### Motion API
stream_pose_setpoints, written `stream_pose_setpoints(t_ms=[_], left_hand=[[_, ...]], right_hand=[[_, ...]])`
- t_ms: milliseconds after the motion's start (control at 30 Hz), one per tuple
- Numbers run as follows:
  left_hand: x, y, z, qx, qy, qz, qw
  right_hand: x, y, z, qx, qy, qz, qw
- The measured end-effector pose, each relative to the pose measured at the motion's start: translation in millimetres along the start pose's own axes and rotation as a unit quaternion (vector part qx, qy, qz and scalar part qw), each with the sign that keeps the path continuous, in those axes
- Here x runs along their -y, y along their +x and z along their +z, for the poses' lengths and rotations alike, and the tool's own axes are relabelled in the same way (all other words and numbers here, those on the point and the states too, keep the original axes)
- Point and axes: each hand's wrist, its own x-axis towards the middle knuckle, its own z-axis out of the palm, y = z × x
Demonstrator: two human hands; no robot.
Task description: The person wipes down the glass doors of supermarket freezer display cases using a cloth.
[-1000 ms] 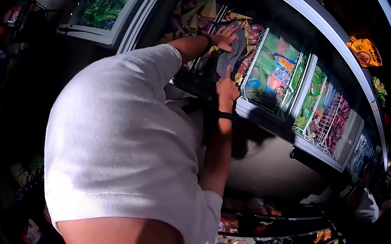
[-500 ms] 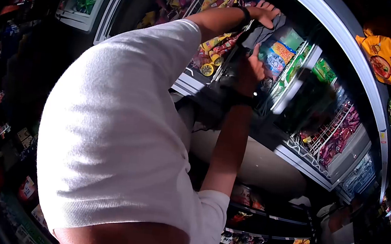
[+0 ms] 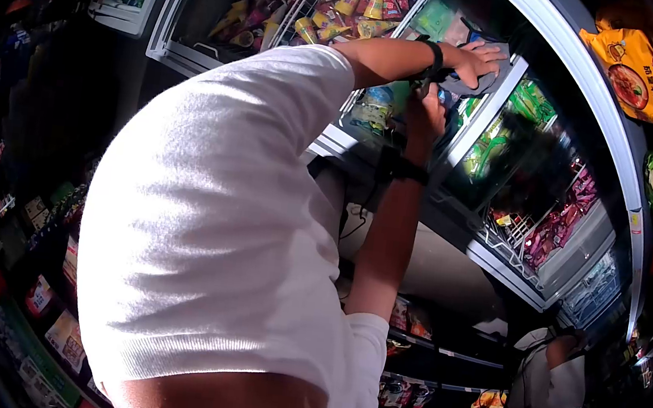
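Two bare hands over a freezer [image 3: 496, 270] with a glass [image 3: 524, 162] top. Left hand [image 3: 474, 62] palm down, fingers spread and holding nothing in a grip, flat on a grey cloth [image 3: 487, 83]; cloth on the glass under that palm, showing past the thumb, near a white bar [image 3: 481, 118]. Right hand [image 3: 430, 117] just below the left, near the cloth, half in shadow; open or closed, impossible to tell. Dark bands [image 3: 407, 167] on both wrists. Under the glass, cones [image 3: 357, 6] up and left of the left hand, green packs [image 3: 531, 102] to its right, purple packs [image 3: 562, 219] farther off. Well right of the left hand, an orange bag [image 3: 630, 81]. Far to its left, a second case [image 3: 114, 17]. Below the right hand, dim shelves [image 3: 470, 359] of packets; well to its lower right, another person [image 3: 555, 391] in a pale top. Dark room, strong light on the white shirt [image 3: 207, 190].
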Motion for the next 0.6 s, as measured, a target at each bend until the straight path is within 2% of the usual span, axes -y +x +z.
stream_pose_setpoints(t_ms=[33,67,133,233,300,367,433,533,600], left_hand=[[-9,-11,3,0.013,-0.003,0.014,1.0],[-18,-23,7,0.021,-0.021,0.013,0.999],[-35,-43,16,0.051,-0.053,0.006,0.997],[-54,-70,34,0.094,-0.264,-0.019,0.96],[-68,-89,41,0.124,-0.314,-0.001,0.941],[-75,-112,66,0.077,-0.272,0.057,0.957],[-72,-132,95,0.067,-0.246,0.066,0.965],[-112,-167,97,0.047,-0.189,0.098,0.976],[-118,-169,127,0.098,-0.206,0.044,0.973]], right_hand=[[-6,-1,-6,0.046,0.043,-0.002,0.998],[-10,-4,-8,0.043,0.069,0.037,0.996],[-24,-19,-14,-0.003,0.063,0.025,0.998],[-52,-49,-14,-0.074,0.043,-0.017,0.996],[-71,-67,-17,-0.065,0.055,-0.052,0.995],[-91,-82,-15,-0.084,0.06,-0.089,0.991],[-107,-101,-23,-0.096,0.062,-0.111,0.987],[-139,-122,-27,-0.118,0.065,-0.129,0.982],[-158,-132,-30,-0.135,0.051,-0.142,0.979]])
